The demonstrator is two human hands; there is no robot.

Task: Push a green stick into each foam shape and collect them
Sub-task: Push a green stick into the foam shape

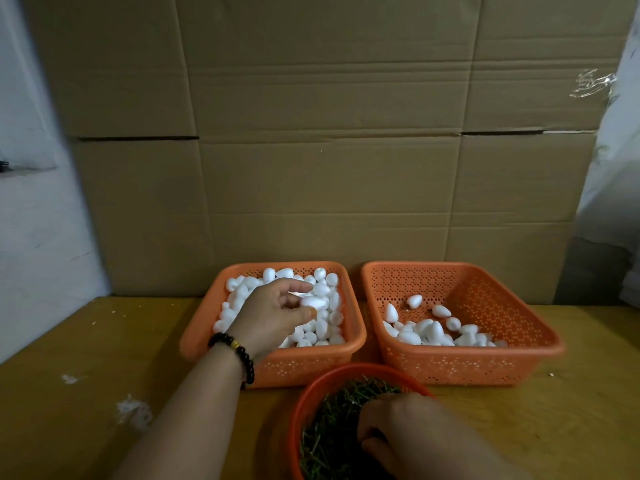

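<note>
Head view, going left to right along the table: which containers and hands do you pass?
Left hand holding a foam shape over the full left basket → round bowl of green sticks with the right hand in it → right basket, sparsely filled.

2 orange baskets sitting side by side: left basket [194, 336] holding too many foam shapes [320, 289] to count, right basket [519, 355] approx 20. 1 red bowl [313, 389] holding uncountable green sticks [329, 427]; 2 hands showing.

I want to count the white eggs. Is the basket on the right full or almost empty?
Almost empty. The right basket holds only a small pile of foam shapes along its near side, with most of its orange floor bare.
</note>
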